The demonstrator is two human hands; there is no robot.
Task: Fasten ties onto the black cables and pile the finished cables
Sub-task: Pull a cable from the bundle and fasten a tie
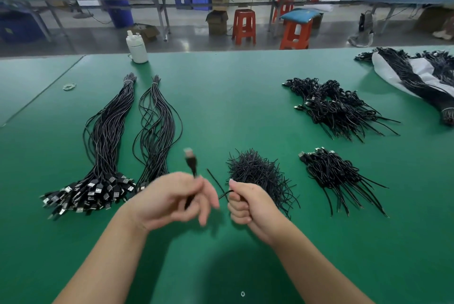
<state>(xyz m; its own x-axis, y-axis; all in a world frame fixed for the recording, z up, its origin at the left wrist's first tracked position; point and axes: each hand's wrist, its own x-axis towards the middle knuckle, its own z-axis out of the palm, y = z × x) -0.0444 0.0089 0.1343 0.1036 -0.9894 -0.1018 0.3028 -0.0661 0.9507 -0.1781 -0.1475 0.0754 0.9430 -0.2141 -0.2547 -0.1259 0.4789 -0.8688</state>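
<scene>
While both hands hover over the green felt-covered counter (221,97), the left hand (172,198) grips a thin black USB cable (191,160), its plug end pointing up and away, blurred. The right hand (245,202) is clenched round the same cable's other stretch, which loops out between the two hands. Just beyond the right hand lies a heap of short black wire ties (258,171). Two long bundles of untied black cables (110,146) lie to the left; piles of coiled, tied black cables (336,109) sit to the right.
</scene>
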